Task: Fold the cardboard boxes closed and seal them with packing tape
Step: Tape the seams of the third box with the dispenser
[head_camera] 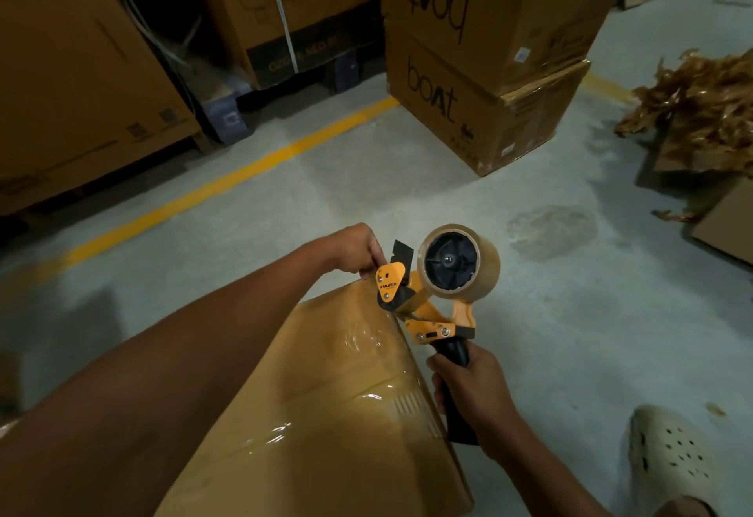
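**At the far corner of the box: sealing looks nearly done**

On the floor right below my view sits the box [326, 414] I'm working through, flaps folded shut. Glossy tape shows on its top, in a band towards the far end and in another crossing nearer me. So I judge the folding finished and most of the sealing laid.

My right hand [472, 390] has its fingers wrapped round the black handle of the tape dispenser [423, 313]. The dispenser's front end sits at the box's far corner, and the roll of tape [485, 268] is raised above the edge. My left hand [358, 249] is at that same corner, just beside the dispenser's head, fingers curled downward. I cannot tell whether they pinch the tape end, the box edge or nothing.

What seems left on this box is to finish the strip at the corner, cut it on the blade and press the loose end down. I cannot see the sides, so any seams there are unknown.

Well beyond, two stacked boxes [489, 68] look shut. A heap of torn brown scraps [701, 101] lies to the right, near more flat cardboard. Whether other boxes await sealing, I cannot say.
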`<action>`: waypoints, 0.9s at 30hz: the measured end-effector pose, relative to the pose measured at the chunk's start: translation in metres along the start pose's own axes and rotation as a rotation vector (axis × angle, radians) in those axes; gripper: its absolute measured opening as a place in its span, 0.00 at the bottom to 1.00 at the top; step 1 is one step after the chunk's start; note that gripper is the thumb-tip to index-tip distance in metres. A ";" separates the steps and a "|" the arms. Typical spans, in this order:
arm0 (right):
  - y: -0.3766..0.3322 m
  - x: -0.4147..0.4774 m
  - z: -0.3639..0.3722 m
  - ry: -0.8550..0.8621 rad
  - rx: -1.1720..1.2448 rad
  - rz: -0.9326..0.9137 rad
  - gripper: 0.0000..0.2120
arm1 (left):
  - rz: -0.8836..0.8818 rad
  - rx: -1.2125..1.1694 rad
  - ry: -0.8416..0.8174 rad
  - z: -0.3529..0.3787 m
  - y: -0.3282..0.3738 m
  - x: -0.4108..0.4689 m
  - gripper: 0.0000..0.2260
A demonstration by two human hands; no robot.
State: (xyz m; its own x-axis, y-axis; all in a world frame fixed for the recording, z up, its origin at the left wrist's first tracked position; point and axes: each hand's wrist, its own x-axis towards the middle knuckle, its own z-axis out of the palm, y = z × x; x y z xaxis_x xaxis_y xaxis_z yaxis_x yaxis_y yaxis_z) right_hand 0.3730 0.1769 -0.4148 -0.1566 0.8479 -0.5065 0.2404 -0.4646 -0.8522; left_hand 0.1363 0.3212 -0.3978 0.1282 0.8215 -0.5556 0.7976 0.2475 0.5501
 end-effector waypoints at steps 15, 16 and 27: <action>0.003 0.007 0.001 0.021 -0.029 0.025 0.05 | 0.214 -0.219 0.387 0.021 -0.022 -0.019 0.13; 0.002 0.006 0.001 0.015 -0.026 0.029 0.05 | 0.222 -0.209 0.344 0.026 -0.023 -0.020 0.12; -0.013 -0.004 -0.007 -0.012 -0.172 0.000 0.04 | 0.226 -0.025 0.363 0.060 -0.044 -0.025 0.11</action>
State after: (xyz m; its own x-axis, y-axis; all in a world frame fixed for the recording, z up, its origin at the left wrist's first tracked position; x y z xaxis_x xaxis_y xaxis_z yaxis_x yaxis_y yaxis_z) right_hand 0.3771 0.1809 -0.4010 -0.1672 0.8443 -0.5091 0.4007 -0.4136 -0.8175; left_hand 0.1333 0.2592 -0.4457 0.0787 0.9830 -0.1658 0.7581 0.0490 0.6503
